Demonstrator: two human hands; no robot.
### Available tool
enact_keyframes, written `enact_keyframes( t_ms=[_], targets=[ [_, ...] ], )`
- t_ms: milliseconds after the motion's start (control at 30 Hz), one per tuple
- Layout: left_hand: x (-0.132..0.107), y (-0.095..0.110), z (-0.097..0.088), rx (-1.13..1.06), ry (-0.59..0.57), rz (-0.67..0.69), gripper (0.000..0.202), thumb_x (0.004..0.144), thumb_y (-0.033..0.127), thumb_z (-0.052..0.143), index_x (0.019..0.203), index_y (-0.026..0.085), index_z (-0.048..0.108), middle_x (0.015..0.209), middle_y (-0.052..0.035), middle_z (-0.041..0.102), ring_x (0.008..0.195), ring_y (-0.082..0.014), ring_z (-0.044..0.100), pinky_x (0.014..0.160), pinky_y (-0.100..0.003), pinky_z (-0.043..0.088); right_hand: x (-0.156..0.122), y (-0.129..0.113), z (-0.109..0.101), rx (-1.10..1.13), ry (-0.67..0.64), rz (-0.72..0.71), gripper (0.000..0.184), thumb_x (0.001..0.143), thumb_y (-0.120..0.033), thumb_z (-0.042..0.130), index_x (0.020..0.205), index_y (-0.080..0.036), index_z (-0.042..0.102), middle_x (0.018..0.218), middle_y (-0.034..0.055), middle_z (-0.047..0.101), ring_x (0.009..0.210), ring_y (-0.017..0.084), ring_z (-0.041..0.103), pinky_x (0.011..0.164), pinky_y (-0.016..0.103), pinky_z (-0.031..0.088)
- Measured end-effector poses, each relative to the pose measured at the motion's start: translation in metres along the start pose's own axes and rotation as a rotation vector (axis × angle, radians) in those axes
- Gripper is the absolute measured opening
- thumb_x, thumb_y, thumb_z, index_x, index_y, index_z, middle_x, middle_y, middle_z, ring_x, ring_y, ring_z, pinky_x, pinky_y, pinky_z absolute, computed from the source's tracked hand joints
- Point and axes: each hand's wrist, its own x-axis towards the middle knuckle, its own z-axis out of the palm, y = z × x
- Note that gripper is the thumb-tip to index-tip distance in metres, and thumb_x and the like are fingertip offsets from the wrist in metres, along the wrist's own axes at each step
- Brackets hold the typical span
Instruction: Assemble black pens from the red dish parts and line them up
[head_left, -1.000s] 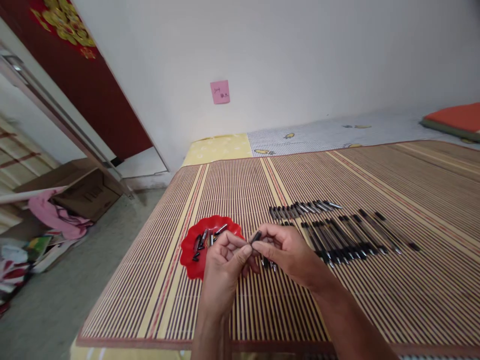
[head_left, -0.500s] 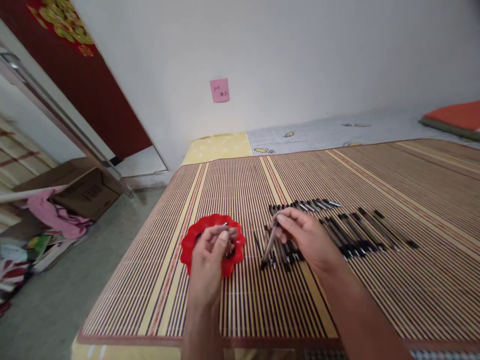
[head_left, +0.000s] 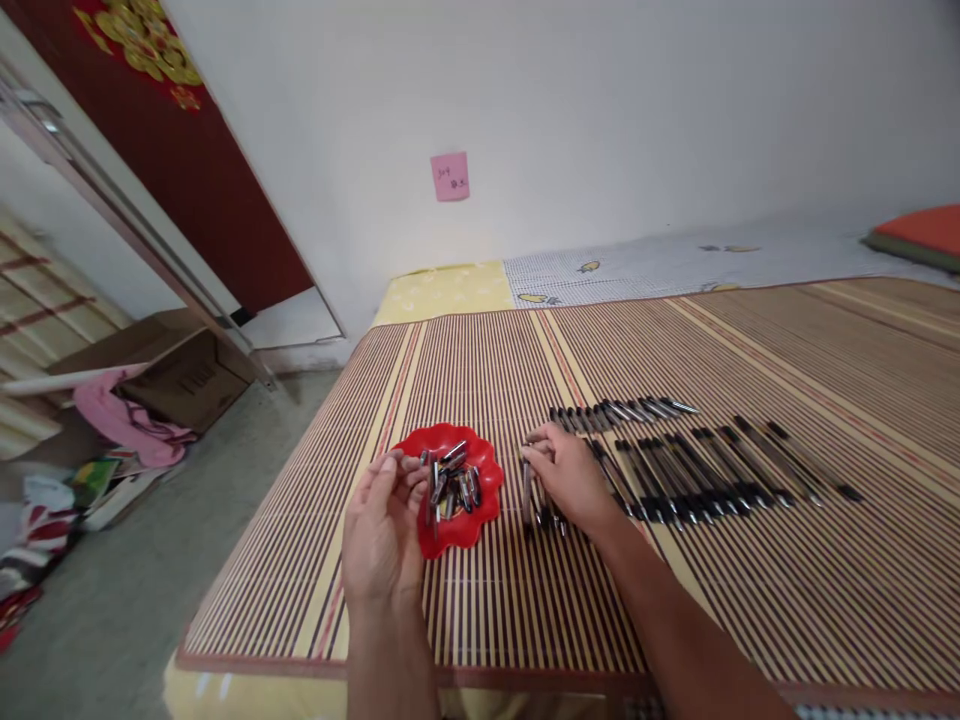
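My right hand [head_left: 566,470] pinches the upper end of a dark pen [head_left: 526,505], which lies at the left end of a row of pens [head_left: 682,475] on the striped mat [head_left: 480,630]. The hand covers some pens beside it. At the left rim of the red scalloped bowl [head_left: 491,480] is my left hand [head_left: 382,530], palm turned up, fingers loosely curled and apart, with nothing plainly in them. Several short black and silver pen caps [head_left: 454,485] lie heaped in the bowl.
Behind the long row runs a second row of shorter dark pieces, apparently caps [head_left: 622,412]. An orange cushion [head_left: 919,235] rests at the far right. A pink note [head_left: 450,177] is stuck on the wall. Left of the bed, a cardboard box [head_left: 195,385] stands on the floor.
My right hand has lowered the pen from above the mat to the row's left end. My left hand has drawn back leftward from over the bowl, uncovering the caps. The view has shifted slightly.
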Motion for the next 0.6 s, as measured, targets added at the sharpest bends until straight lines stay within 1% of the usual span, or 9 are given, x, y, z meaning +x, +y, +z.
enact_keyframes(
  t_ms=[100,167,233,300,367,500,600],
  targets=[
    [0.003,0.006,-0.006,-0.007,0.017,0.006,0.017,0.073,0.021,0.076,0.086,0.014,0.066,0.077,-0.0031,0.069,0.070,-0.0132,0.066,0.068,-0.023,0.053,-0.002,0.001,0.005,-0.209,0.016,-0.048,0.019,0.086,-0.015,0.062,0.106,-0.014,0.064,0.098,0.0121,0.072,0.090,0.024,0.068,0.080,0.036,0.050],
    [0.006,0.013,-0.012,-0.031,0.062,0.040,0.013,0.074,0.020,0.074,0.084,0.014,0.067,0.076,-0.0027,0.068,0.069,-0.0129,0.065,0.068,-0.023,0.052,-0.007,0.001,0.009,-0.324,-0.021,-0.120,0.021,0.085,-0.012,0.063,0.107,-0.013,0.066,0.107,0.0144,0.069,0.099,0.026,0.065,0.087,0.038,0.049],
    [0.009,0.021,-0.018,-0.067,0.132,0.083,0.009,0.075,0.018,0.071,0.082,0.014,0.067,0.075,-0.0022,0.067,0.068,-0.0123,0.063,0.066,-0.023,0.051,-0.012,-0.001,0.012,-0.417,-0.109,-0.205,0.017,0.085,-0.012,0.065,0.102,-0.014,0.069,0.107,0.0134,0.068,0.102,0.026,0.062,0.090,0.039,0.047],
    [0.011,0.027,-0.023,-0.099,0.196,0.109,0.006,0.076,0.017,0.070,0.079,0.014,0.066,0.073,-0.0017,0.065,0.067,-0.0117,0.062,0.064,-0.022,0.050,-0.018,-0.004,0.015,-0.497,-0.213,-0.265,0.013,0.085,-0.014,0.067,0.097,-0.016,0.071,0.103,0.0111,0.068,0.100,0.026,0.060,0.088,0.039,0.047],
    [0.012,0.030,-0.026,-0.119,0.223,0.110,0.004,0.076,0.016,0.068,0.078,0.013,0.066,0.072,-0.0015,0.065,0.066,-0.0115,0.061,0.064,-0.022,0.050,-0.022,-0.007,0.018,-0.561,-0.265,-0.293,0.013,0.084,-0.016,0.068,0.096,-0.017,0.072,0.102,0.0099,0.067,0.099,0.026,0.059,0.087,0.039,0.046],
    [0.013,0.028,-0.027,-0.137,0.211,0.098,0.003,0.077,0.015,0.067,0.079,0.013,0.066,0.072,-0.0022,0.064,0.064,-0.0120,0.061,0.062,-0.022,0.050,-0.026,-0.008,0.023,-0.616,-0.256,-0.261,0.015,0.087,-0.018,0.063,0.099,-0.016,0.070,0.108,0.0107,0.067,0.103,0.027,0.058,0.088,0.039,0.045],
    [0.016,0.025,-0.028,-0.142,0.202,0.093,0.002,0.078,0.014,0.065,0.079,0.012,0.065,0.073,-0.0026,0.064,0.064,-0.0127,0.061,0.061,-0.022,0.051,-0.026,-0.003,0.027,-0.610,-0.213,-0.259,0.025,0.086,-0.023,0.064,0.110,-0.017,0.069,0.118,0.0124,0.067,0.110,0.030,0.057,0.090,0.043,0.044]
  ],
)
